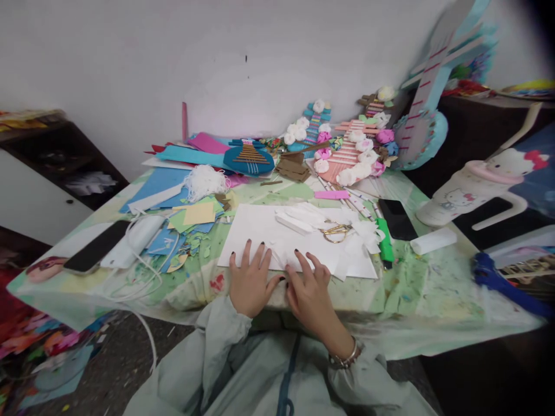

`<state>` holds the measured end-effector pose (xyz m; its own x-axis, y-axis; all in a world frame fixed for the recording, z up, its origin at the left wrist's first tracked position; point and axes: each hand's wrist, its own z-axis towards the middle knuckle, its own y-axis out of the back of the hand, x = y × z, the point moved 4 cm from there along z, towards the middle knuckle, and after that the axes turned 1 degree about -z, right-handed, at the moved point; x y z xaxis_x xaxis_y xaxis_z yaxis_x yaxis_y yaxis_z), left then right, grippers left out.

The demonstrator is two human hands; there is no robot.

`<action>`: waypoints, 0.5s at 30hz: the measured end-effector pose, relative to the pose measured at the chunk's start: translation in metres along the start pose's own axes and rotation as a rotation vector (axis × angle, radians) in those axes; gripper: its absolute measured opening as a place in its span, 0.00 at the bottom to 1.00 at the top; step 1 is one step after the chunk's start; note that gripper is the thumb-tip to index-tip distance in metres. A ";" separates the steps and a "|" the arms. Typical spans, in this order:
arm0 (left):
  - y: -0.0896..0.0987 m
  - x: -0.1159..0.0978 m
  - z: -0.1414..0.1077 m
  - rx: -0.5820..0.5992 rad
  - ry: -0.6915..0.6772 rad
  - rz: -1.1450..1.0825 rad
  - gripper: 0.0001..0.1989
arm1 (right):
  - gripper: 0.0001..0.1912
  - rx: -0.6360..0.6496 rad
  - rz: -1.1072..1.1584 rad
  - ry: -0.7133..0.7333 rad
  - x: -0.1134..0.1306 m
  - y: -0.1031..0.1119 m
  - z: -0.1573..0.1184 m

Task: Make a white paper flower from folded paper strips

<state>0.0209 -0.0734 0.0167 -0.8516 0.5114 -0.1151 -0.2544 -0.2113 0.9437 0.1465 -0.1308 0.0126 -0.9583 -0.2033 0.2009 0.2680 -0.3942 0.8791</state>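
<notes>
My left hand (252,284) lies flat near the front edge of a white sheet (247,222), fingers spread and thumb pointing right. My right hand (313,292) rests beside it with its fingers apart and slightly bent. Its index fingertip is at a small white paper piece (281,254) between the two hands; neither hand is closed around it. Gold-handled scissors (336,231) lie on the sheet behind my right hand, among white paper strips (359,238). A folded white paper strip (295,223) sits to their left.
Left are colored paper scraps (195,216), a white cable (150,286) and a dark phone (99,245). Right are a green glue-gun-like tool (384,242), a black phone (398,219), a white roll (433,241) and a tumbler (468,193). Paper guitar-like crafts (249,157) stand at the back.
</notes>
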 end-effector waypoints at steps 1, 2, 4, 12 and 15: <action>-0.001 0.004 0.005 0.001 0.001 0.006 0.26 | 0.18 0.011 0.038 0.036 0.003 0.002 0.000; -0.001 0.009 0.010 0.004 0.002 0.011 0.25 | 0.17 0.020 0.080 0.076 0.005 0.003 0.002; -0.002 0.018 0.020 0.009 -0.002 0.013 0.22 | 0.16 0.012 0.168 0.143 0.001 0.007 0.009; -0.002 0.026 0.046 0.021 -0.226 -0.003 0.17 | 0.23 0.091 0.242 0.199 -0.071 -0.008 0.083; -0.002 0.025 0.051 0.006 -0.294 -0.020 0.18 | 0.20 0.150 0.269 0.253 -0.081 -0.021 0.097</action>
<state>0.0236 -0.0181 0.0275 -0.6770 0.7349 -0.0396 -0.2661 -0.1942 0.9442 0.2083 -0.0189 0.0200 -0.7962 -0.5030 0.3362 0.4705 -0.1653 0.8668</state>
